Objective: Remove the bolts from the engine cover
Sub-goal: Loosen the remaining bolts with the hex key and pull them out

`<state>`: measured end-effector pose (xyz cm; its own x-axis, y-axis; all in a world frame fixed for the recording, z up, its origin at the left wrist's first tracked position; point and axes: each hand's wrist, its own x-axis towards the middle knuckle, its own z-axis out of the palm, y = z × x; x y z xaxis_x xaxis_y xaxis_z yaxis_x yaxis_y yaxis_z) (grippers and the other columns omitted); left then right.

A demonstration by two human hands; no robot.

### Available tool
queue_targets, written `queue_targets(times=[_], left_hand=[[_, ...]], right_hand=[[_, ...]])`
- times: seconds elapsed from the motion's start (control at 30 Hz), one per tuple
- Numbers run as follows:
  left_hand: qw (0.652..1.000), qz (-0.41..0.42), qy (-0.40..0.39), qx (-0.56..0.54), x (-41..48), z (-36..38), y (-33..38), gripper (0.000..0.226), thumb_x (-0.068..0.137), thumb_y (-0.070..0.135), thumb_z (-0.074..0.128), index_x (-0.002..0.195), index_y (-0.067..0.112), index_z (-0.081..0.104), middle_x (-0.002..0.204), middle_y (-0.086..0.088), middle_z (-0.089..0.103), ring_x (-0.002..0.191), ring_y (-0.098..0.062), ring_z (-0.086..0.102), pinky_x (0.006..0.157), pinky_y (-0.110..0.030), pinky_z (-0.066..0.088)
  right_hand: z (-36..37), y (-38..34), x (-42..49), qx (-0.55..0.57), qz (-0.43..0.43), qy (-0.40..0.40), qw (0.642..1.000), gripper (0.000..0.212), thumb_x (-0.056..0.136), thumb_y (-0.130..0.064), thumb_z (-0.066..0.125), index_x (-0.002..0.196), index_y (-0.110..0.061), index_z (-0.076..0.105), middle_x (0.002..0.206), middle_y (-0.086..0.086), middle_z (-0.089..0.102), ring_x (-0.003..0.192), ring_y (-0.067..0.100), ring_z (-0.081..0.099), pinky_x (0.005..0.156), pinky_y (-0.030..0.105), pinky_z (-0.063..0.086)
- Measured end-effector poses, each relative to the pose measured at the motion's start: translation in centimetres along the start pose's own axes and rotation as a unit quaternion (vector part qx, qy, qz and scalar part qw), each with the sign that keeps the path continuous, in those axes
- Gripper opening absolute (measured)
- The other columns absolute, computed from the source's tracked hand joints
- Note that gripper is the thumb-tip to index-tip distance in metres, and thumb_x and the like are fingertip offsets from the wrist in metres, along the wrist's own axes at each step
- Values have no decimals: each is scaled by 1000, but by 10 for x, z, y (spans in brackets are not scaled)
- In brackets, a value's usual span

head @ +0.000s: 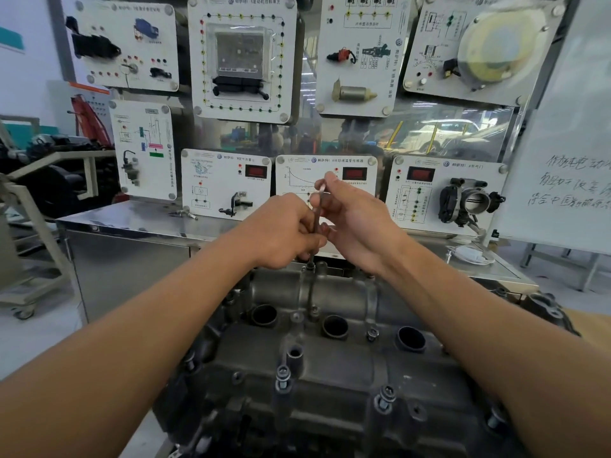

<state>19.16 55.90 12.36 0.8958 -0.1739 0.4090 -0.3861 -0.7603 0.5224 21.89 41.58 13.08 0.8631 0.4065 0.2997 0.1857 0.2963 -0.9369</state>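
Fingers point(309, 226) of the left hand point(281, 231) were curled round the lower part of a thin metal tool point(318, 206), and its upper part was pinched by the right hand point(353, 219). The tool was held almost upright above the far edge of the engine cover point(330, 368), its tip set on a bolt point(310, 266) there. More bolts point(283, 378) were seen standing raised on the near part of the cover. Behind the cover, a steel bench point(132, 219) with white display panels point(241, 57) was seen.
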Motion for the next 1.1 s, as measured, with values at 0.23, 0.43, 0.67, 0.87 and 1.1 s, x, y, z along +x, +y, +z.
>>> queue_targets(times=[0.23,0.43,0.67,0.87,1.1], left_hand=[[1000,-5,-5,-19,0,0,0,19,96,15,64,90,-1,71,83,-6,76,74,-17,74,77,-30,59],[1000,1,-4,6,2,-3,2,16,95,17,64,89,3,71,76,-1,75,68,-12,72,70,-28,58],[1000,3,3,-16,-1,-7,2,19,92,13,68,74,11,68,79,-2,76,69,-12,74,77,-35,61],[1000,-4,-3,-21,-2,-5,3,15,94,12,66,89,0,73,80,-2,76,70,-10,73,79,-34,60],[1000,-3,21,-3,-1,-2,2,19,93,16,67,82,1,71,74,-8,75,66,-17,73,76,-40,60]], right_hand=[[17,-4,12,-41,2,6,999,34,100,-40,52,83,-14,68,56,-2,47,55,16,43,53,31,35],[17,-7,6,-89,-40,-77,992,38,86,-38,70,67,-14,47,68,4,43,60,23,41,49,33,34],[4,-5,4,11,-99,-26,995,14,93,-2,61,83,-5,70,79,10,73,74,21,68,64,36,58],[7,-5,7,71,-20,-2,997,14,96,-18,62,88,-8,67,66,3,70,57,13,66,55,26,56],[20,-7,7,-64,-58,-1,996,35,98,-37,57,72,-14,65,58,-1,52,55,12,44,55,24,40]])
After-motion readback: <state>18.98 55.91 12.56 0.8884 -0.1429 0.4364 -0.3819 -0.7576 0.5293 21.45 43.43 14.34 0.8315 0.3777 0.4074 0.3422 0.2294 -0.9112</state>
